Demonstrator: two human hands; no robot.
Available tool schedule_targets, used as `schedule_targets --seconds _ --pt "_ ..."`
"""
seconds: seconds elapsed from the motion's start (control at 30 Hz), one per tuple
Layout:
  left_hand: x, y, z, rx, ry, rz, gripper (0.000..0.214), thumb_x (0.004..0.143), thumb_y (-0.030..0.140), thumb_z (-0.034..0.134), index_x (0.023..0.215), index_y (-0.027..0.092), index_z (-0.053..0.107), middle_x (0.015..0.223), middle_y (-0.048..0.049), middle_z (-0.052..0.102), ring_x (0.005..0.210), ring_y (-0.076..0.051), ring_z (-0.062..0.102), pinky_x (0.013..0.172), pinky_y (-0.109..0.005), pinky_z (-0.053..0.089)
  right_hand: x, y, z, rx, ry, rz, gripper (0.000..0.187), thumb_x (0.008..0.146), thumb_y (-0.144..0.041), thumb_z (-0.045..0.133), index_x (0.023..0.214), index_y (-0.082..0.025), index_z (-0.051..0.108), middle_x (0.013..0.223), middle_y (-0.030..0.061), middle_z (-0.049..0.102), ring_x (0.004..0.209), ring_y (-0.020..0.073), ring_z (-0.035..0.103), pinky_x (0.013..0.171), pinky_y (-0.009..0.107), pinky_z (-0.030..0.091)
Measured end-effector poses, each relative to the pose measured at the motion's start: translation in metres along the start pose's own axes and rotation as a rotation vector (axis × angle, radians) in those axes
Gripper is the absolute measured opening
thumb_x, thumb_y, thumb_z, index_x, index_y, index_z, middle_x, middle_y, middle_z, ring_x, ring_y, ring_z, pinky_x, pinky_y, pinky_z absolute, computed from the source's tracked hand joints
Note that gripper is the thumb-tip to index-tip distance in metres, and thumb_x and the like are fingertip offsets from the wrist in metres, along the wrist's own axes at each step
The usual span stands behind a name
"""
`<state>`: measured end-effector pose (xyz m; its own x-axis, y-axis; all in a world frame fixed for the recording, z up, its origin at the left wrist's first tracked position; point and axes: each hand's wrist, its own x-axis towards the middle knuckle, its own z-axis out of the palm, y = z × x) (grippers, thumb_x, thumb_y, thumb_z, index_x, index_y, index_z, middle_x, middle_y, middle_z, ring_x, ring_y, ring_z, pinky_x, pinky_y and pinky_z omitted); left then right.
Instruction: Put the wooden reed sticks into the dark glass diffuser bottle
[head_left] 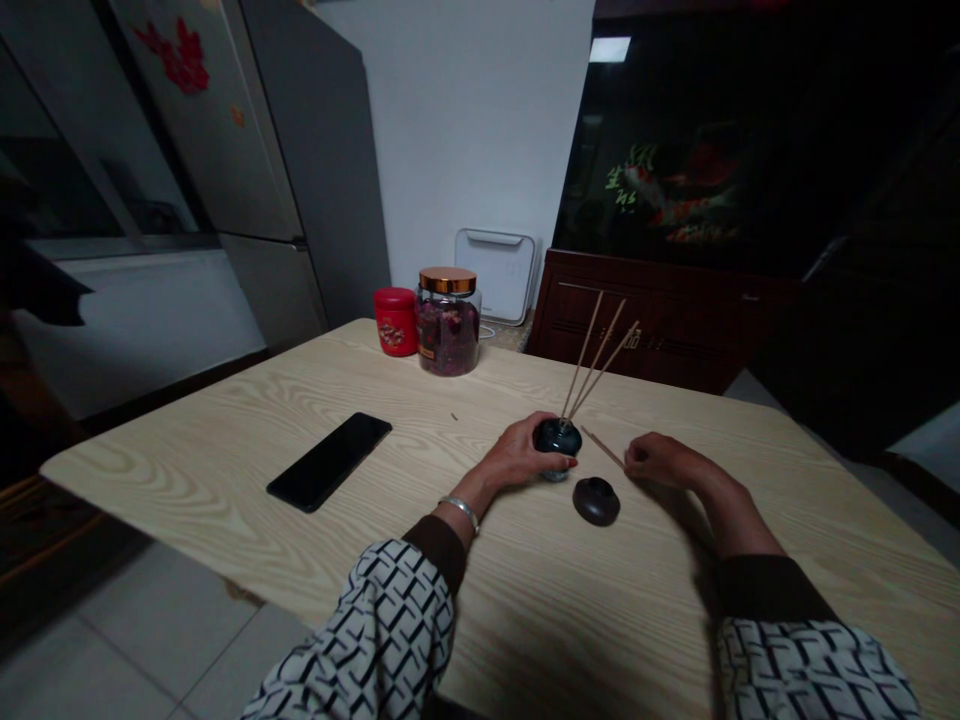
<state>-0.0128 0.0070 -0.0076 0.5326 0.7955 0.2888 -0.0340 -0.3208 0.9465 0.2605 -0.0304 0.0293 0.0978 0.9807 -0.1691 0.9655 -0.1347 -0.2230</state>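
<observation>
Well inside the table (225, 430) edges, left hand (514, 455) curls around dark bottle (559, 437); right hand (664, 460) pinches a thin stick (604, 447) (round cap (596, 508) close by, phone (330, 462) well apart).

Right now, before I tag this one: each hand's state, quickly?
Left hand: closed around the small dark bottle.
Right hand: closed, holding a thin stick.

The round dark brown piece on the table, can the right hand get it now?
Probably yes: the round dark brown piece lies close to the right hand, with nothing standing between them. But that hand holds a thin brown stick, which could make grasping awkward.
</observation>
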Motion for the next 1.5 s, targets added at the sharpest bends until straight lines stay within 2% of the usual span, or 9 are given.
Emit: schedule_targets --seconds 0.13,0.27,0.33,0.5,0.63,1.03,1.3,1.4,1.5 --pt "0.000 -0.002 0.000 -0.019 0.003 0.000 0.072 0.061 0.034 0.089 0.124 0.017 0.060 0.112 -0.0122 0.067 0.104 -0.025 0.063 0.095 -0.041 0.049 -0.001 0.002 -0.005 0.077 -0.051 -0.051 0.006 0.069 -0.021 0.068 0.065 -0.017 0.070 0.070 0.0049 0.071 0.068 0.0172 0.062 0.061 0.026 0.042" --pt "0.000 -0.002 0.000 -0.004 0.005 0.007 0.069 0.062 0.035 0.088 0.123 0.017 0.061 0.110 -0.0115 0.068 0.102 -0.024 0.064 0.093 -0.040 0.050 -0.016 0.002 -0.035 0.244 0.034 -0.107 0.016 0.072 -0.032 0.067 0.065 -0.017 0.066 0.068 0.0037 0.068 0.062 0.0155 0.058 0.058 0.026 0.043" --pt "0.000 -0.003 0.000 0.005 -0.001 0.003 0.070 0.062 0.036 0.088 0.123 0.017 0.061 0.109 -0.0108 0.068 0.102 -0.024 0.063 0.093 -0.039 0.050 -0.029 -0.005 -0.056 0.474 0.249 -0.147 0.020 0.072 -0.038 0.068 0.069 -0.018 0.067 0.068 0.0024 0.067 0.060 0.0138 0.056 0.054 0.026 0.043" --pt "0.001 -0.005 0.000 -0.001 0.001 -0.010 0.072 0.061 0.039 0.089 0.123 0.017 0.060 0.109 -0.0106 0.068 0.102 -0.024 0.063 0.093 -0.038 0.050 -0.060 -0.049 -0.091 1.157 1.086 -0.212 0.017 0.071 -0.036 0.078 0.077 -0.024 0.067 0.065 -0.0030 0.060 0.054 0.0110 0.055 0.043 0.022 0.041" --pt "0.001 -0.004 0.000 -0.019 0.001 -0.001 0.071 0.062 0.037 0.089 0.123 0.017 0.060 0.109 -0.0110 0.068 0.101 -0.023 0.064 0.093 -0.038 0.050 -0.063 -0.083 -0.086 1.365 1.216 -0.347 0.015 0.073 -0.029 0.078 0.077 -0.023 0.066 0.066 -0.0039 0.060 0.055 0.0100 0.059 0.042 0.020 0.043" --pt "-0.002 0.004 -0.001 0.020 0.011 -0.010 0.070 0.062 0.037 0.088 0.123 0.017 0.061 0.106 -0.0096 0.067 0.101 -0.023 0.063 0.092 -0.036 0.050 -0.050 -0.110 -0.051 1.074 1.051 -0.404 0.022 0.081 -0.039 0.073 0.087 -0.020 0.064 0.072 -0.0019 0.062 0.063 0.0122 0.060 0.050 0.023 0.048" --pt "-0.001 0.003 0.000 0.047 0.014 0.014 0.068 0.063 0.034 0.087 0.124 0.017 0.061 0.105 -0.0079 0.067 0.098 -0.021 0.062 0.093 -0.037 0.049 -0.034 -0.107 -0.028 0.813 0.546 -0.383 0.026 0.084 -0.043 0.065 0.086 -0.017 0.064 0.078 0.0031 0.065 0.065 0.0146 0.062 0.053 0.024 0.046" --pt "-0.001 0.003 0.000 0.041 0.013 0.014 0.068 0.063 0.035 0.087 0.124 0.018 0.061 0.106 -0.0083 0.067 0.099 -0.021 0.061 0.092 -0.036 0.049 -0.031 -0.089 -0.032 0.705 0.381 -0.367 0.032 0.085 -0.049 0.062 0.087 -0.017 0.063 0.075 0.0032 0.065 0.063 0.0152 0.061 0.053 0.025 0.045" --pt "-0.002 0.003 0.000 -0.006 0.001 -0.002 0.068 0.063 0.035 0.087 0.123 0.017 0.061 0.108 -0.0097 0.068 0.099 -0.022 0.062 0.091 -0.035 0.050 -0.026 -0.058 -0.036 0.406 0.199 -0.322 0.024 0.086 -0.041 0.059 0.082 -0.018 0.064 0.075 0.0043 0.066 0.064 0.0153 0.059 0.057 0.026 0.044"
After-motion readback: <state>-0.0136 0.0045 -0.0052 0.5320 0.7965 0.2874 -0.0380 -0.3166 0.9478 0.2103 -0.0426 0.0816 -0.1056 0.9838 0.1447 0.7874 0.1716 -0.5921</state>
